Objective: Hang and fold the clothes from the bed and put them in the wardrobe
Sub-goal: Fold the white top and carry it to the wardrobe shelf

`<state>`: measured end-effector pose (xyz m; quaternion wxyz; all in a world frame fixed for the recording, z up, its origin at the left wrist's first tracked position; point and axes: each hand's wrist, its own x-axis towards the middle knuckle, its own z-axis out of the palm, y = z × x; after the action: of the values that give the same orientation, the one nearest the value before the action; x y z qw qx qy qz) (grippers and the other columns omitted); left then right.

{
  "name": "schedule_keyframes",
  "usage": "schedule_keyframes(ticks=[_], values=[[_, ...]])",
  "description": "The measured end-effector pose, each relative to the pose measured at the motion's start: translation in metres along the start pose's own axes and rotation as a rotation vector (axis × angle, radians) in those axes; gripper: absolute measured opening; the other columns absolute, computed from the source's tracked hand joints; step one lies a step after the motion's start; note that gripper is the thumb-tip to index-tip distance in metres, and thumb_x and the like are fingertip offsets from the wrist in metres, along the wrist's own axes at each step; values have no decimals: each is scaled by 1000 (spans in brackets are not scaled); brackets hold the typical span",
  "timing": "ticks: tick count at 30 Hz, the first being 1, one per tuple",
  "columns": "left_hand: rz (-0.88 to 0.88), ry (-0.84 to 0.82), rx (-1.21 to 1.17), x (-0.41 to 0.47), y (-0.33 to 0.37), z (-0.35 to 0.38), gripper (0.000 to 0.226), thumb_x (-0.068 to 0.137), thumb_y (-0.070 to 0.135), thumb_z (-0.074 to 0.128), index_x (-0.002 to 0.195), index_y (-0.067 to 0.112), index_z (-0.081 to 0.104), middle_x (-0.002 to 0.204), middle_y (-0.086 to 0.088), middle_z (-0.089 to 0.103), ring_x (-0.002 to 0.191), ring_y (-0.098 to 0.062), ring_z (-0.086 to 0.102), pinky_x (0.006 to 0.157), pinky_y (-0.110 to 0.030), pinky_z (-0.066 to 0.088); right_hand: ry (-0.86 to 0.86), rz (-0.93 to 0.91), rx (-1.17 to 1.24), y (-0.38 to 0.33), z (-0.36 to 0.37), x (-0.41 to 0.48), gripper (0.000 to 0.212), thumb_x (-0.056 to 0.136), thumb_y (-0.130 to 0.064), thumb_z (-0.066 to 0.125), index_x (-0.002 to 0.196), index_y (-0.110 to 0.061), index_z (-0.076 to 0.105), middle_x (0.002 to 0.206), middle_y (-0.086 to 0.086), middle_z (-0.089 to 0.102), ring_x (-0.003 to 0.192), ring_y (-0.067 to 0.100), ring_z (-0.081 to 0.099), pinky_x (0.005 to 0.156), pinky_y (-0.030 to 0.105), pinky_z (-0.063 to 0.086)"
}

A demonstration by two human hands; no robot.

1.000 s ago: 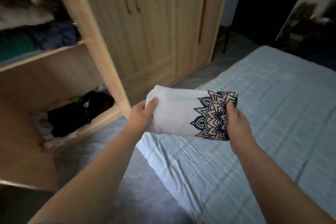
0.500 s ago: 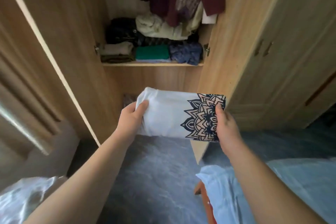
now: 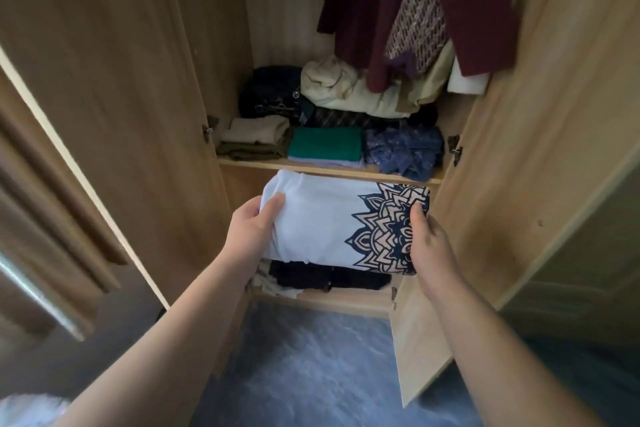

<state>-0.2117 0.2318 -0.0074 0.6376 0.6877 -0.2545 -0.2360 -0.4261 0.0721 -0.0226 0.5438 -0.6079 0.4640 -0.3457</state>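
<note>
Folded white top point(image 3: 325, 222) w/ the dark mandala print on its right end: now centre frame, held flat betw. both my hands, right in front of the open wardrobe point(image 3: 131, 87). A sec ago it was over the bed and the shelves sat off at the upper left; half a sec ago I'd turned to face the cupboard but stood further back. Now the shelves fill the upper centre and the bundle's far edge sits just under the lip of the upper shelf point(image 3: 329, 170), covering most of the gap below it.

Left hand point(image 3: 252, 229) clamped on the plain left end, thumb on top, fingers tucked beneath. Right hand point(image 3: 427, 243) clamped on the printed end, same way. Grip unchanged across the turn, and the fold has kept its shape.

Upper shelf is packed: beige stack point(image 3: 256, 130) at left, green fold point(image 3: 325, 146) centre, blue patterned piece point(image 3: 403, 149) right, more heaped behind. Maroon hanging clothes point(image 3: 381, 10) drop from the top of frame. Below my bundle, dark folded items point(image 3: 329, 277) lie on the lower shelf point(image 3: 322, 300).

My read: carry is done and placing is about to start. Lower shelf looks the likelier spot, on top of the dark pile, but I can't tell for sure. Keep it level so the fold doesn't slump.
</note>
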Motion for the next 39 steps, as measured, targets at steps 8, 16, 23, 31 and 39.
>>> schedule_keyframes(ticks=[8, 16, 23, 31, 39], values=[[-10, 134, 18, 94, 17, 52, 15, 98, 43, 57, 92, 31, 64, 95, 8, 70, 91, -14, 68, 81, -37, 58, -85, -43, -65, -34, 12, 133, 36, 102, -55, 33, 111, -26, 53, 93, -9, 61, 76, 2, 54, 57, 21, 39], [-42, 135, 3, 208, 7, 60, 31, 96, 51, 56, 118, 29, 58, 109, 14, 65, 101, -9, 63, 87, -33, 50, -112, -45, -60, -42, 59, 240, 55, 98, -63, 35, 128, -22, 56, 118, 0, 63, 97, 19, 60, 90, 36, 50], [-77, 77, 9, 343, -9, 58, 30, 96, 50, 57, 110, 26, 66, 105, 8, 71, 98, -14, 68, 76, -27, 52, -78, -61, -112, -52, 121, 340, 54, 100, -57, 35, 131, -18, 54, 118, 3, 63, 101, 22, 59, 94, 38, 47], [-70, -37, 222, 486, -27, 66, 39, 100, 51, 46, 118, 20, 63, 109, 1, 67, 102, -20, 62, 87, -37, 49, 58, -34, -172, -56, 185, 440, 52, 104, -48, 35, 133, -9, 54, 118, 6, 60, 100, 25, 57, 82, 27, 37], [-34, -31, 744, 539, -65, 97, 50, 103, 46, 40, 129, 5, 53, 115, -19, 66, 106, -36, 63, 86, -34, 48, 127, 91, -581, -18, 199, 491, 61, 102, -55, 32, 114, -2, 59, 112, 23, 63, 101, 39, 61, 86, 42, 49]])
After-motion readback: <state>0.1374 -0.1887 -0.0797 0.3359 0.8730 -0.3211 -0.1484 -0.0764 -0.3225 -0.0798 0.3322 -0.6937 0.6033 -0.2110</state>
